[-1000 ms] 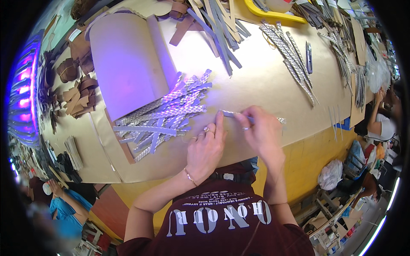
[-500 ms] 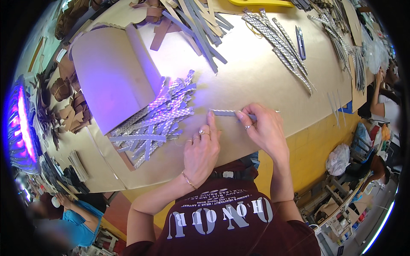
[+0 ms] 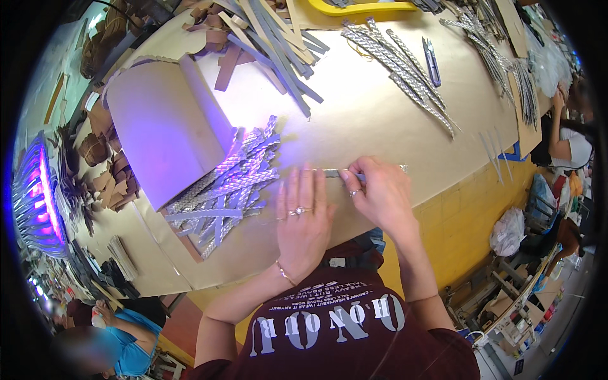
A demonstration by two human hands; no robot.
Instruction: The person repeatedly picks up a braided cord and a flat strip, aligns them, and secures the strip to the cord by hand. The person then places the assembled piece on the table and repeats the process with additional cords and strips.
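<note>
A narrow strip (image 3: 330,172) with a silvery braided edge and a grey side lies across the paper-covered table (image 3: 354,114) before me. My left hand (image 3: 304,218) rests flat with its fingers stretched out, the tips over the strip's left end. Thumb and fingers of my right hand (image 3: 380,193) pinch the strip farther right, and its pale tip shows beyond them. Left of my hands is a loose pile of braided silver strips (image 3: 237,183), some with grey backs, spilling from under a folded brown board (image 3: 161,120).
Grey and tan flat strips (image 3: 278,54) lie at the back, near a yellow curved object (image 3: 361,7). Farther right are a bundle of braided strips (image 3: 399,73) and thread snips (image 3: 431,62). A glowing lamp (image 3: 44,196) stands far left. Other people sit at both sides.
My left hand has gone from pressing with one extended finger to lying flat with several fingers over the strip's end. My right hand still pinches the strip. The view has shifted slightly.
</note>
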